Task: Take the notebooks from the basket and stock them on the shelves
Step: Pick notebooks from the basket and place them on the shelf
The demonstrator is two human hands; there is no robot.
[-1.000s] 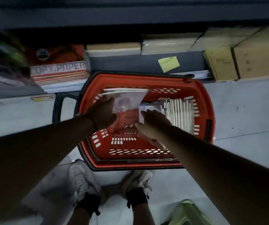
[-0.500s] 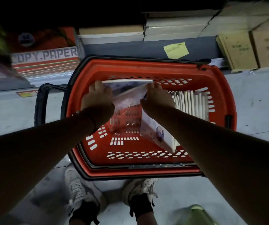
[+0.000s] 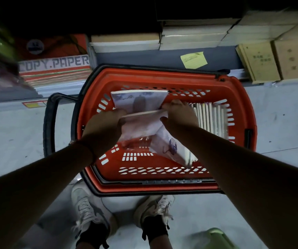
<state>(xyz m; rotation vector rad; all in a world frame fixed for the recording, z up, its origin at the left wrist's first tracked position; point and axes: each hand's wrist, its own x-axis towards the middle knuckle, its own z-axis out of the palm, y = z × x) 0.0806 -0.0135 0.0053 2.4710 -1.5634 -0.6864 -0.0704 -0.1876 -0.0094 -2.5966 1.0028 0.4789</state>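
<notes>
Above the red basket (image 3: 162, 76), my left hand (image 3: 105, 126) and right hand (image 3: 178, 115) grip opposite edges of a notebook (image 3: 142, 123), its long axis spanning between them.

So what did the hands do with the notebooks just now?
Both hands slid up the notebooks: the left hand and right hand now grip the bundle by its top, lifting it in the red basket. The upright row of notebooks stayed put.
</notes>
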